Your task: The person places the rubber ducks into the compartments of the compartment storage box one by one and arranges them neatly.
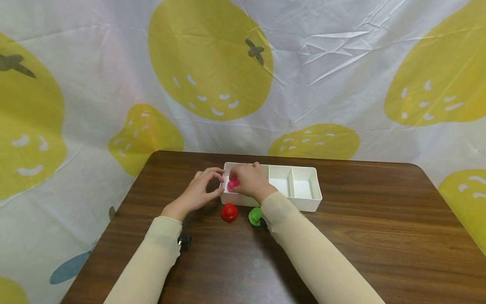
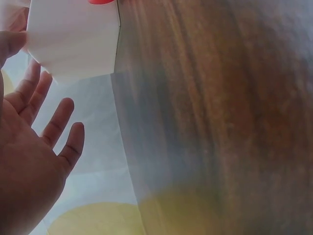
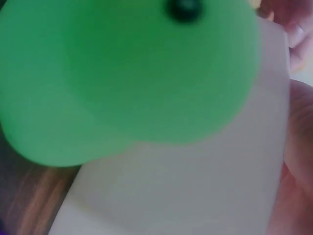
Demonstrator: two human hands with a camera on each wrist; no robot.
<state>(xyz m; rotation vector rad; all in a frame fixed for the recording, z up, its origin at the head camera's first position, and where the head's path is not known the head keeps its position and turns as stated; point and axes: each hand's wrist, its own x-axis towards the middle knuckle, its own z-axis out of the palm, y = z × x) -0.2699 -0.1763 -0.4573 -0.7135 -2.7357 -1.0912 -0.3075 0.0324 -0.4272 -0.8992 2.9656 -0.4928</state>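
My right hand (image 1: 250, 179) reaches into the leftmost compartment of a white divided box (image 1: 271, 202), its thumb and fingers gripping a small pink toy (image 1: 233, 185), which they partly hide. At the box's left end, my left hand (image 1: 199, 190) has thumb and fingertips touching the rim, with the other fingers spread in the left wrist view. In front of the box sit a red toy duck (image 1: 229, 212) and a green toy duck (image 1: 255, 216). The green one, with a black eye, fills much of the right wrist view, close to my right wrist.
Everything stands on a dark brown wooden table (image 1: 379, 223). Thin walls part the box into several compartments. Behind the table hangs a white cloth (image 1: 322, 93) with yellow fruit prints.
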